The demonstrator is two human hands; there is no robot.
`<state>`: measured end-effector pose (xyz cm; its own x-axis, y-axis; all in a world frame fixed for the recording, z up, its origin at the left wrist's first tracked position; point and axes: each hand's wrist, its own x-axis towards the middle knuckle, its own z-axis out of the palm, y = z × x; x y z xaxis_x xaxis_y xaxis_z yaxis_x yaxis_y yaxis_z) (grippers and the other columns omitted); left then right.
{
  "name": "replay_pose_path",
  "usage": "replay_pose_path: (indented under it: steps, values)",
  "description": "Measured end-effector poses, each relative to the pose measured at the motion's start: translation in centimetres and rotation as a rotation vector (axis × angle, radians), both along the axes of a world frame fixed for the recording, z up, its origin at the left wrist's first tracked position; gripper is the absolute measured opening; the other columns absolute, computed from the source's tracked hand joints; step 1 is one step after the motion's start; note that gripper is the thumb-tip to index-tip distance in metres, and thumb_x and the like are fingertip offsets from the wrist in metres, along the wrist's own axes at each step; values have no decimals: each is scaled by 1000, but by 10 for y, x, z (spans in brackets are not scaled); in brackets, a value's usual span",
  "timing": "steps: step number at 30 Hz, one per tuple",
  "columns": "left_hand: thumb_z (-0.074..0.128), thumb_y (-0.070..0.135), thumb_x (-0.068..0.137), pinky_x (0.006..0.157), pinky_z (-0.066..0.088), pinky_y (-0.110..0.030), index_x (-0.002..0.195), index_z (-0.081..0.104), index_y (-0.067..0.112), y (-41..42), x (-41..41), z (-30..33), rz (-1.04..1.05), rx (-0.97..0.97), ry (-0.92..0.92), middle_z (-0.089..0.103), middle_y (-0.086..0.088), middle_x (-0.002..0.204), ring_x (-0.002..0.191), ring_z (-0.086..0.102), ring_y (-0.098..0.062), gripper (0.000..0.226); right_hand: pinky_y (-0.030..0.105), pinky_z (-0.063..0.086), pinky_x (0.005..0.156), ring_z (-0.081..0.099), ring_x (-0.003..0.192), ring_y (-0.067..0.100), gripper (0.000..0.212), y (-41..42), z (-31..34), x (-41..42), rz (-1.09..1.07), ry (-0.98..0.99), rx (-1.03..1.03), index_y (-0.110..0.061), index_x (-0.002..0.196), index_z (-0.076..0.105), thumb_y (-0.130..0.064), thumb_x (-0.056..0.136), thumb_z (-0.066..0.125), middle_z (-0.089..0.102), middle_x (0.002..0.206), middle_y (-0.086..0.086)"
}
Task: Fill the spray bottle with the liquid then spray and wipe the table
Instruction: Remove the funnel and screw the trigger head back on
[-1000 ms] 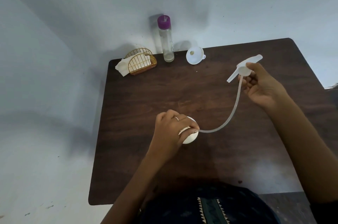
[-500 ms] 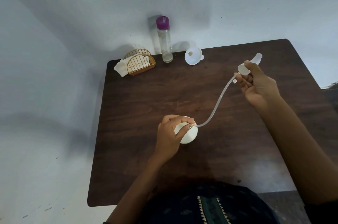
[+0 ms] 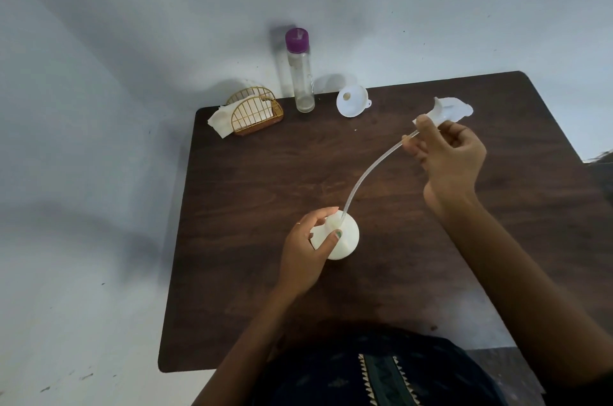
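- Left hand (image 3: 306, 249) grips the round white plastic spray bottle (image 3: 343, 236), frame centre, on the dark wooden table (image 3: 265, 190).
- Right hand (image 3: 446, 156) pinches the white trigger sprayer head (image 3: 446, 112); its clear tube (image 3: 368, 173) dips into the bottle.

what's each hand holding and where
Left hand grips the white spray bottle near its neck; right hand pinches the spray head at its base.

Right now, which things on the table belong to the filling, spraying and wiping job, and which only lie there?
For the job: white spray bottle, held by left hand; spray head with tube, in right hand; funnel; purple-capped bottle; napkins.

Just there: gold wire holder.
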<state>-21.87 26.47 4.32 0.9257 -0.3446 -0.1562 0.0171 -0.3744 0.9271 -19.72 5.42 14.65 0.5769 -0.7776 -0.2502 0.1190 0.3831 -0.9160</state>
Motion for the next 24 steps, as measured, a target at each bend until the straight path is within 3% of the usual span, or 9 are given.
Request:
replay_pose_path:
  steps: [3, 6, 11, 14, 16, 21, 24]
  values:
    - [60, 49, 78, 90, 54, -43, 111, 58, 49, -1, 1, 0, 15, 3, 17, 62, 19, 122, 113, 57, -8, 34, 32, 59, 65, 66, 74, 32, 38, 16, -7, -5, 36, 23, -176, 7, 102, 57, -16, 78, 75, 60, 94, 28]
    - [61, 49, 77, 88, 54, -44, 109, 60, 50, -1, 2, -1, 29, -19, 11, 64, 20, 117, 110, 58, -7, 32, 40, 60, 71, 68, 84, 34, 34, 34, -14, -11, 136, 51, -387, -5, 104, 59, -17, 77, 75, 68, 98, 14]
    - [64, 39, 80, 87, 55, -37, 102, 58, 56, -1, 4, -1, 26, -19, 17, 64, 27, 111, 107, 59, -2, 28, 16, 54, 72, 67, 88, 11, 38, 56, -37, -24, 437, 133, -656, -9, 108, 58, -12, 75, 76, 66, 102, 2]
    - [65, 39, 81, 86, 54, -31, 100, 58, 57, 0, 4, -2, 38, -17, 20, 62, 30, 109, 106, 59, 0, 27, 16, 54, 72, 65, 86, 11, 37, 56, -51, -28, 565, 166, -750, -11, 104, 58, -10, 72, 77, 65, 99, 2]
    - [67, 35, 82, 86, 53, -27, 98, 56, 59, 0, 4, -4, 50, -21, 16, 61, 33, 107, 105, 58, 4, 31, 24, 56, 73, 64, 85, 14, 36, 56, -58, -29, 649, 178, -801, -9, 103, 60, -9, 70, 76, 64, 97, 2]
    - [67, 35, 82, 88, 52, -29, 110, 61, 38, -1, 4, -10, 75, -23, 14, 68, 10, 115, 108, 61, -8, 29, 34, 56, 69, 61, 79, 17, 23, 55, -70, -31, 792, 188, -925, -8, 88, 62, -12, 71, 77, 62, 88, 5]
    - [63, 41, 81, 91, 52, -36, 117, 63, 33, -1, 3, -15, 75, -24, 11, 68, 12, 116, 109, 61, -7, 37, 32, 56, 71, 60, 79, 15, 23, 53, -78, -33, 838, 220, -938, -8, 88, 64, -16, 72, 78, 62, 89, 5]
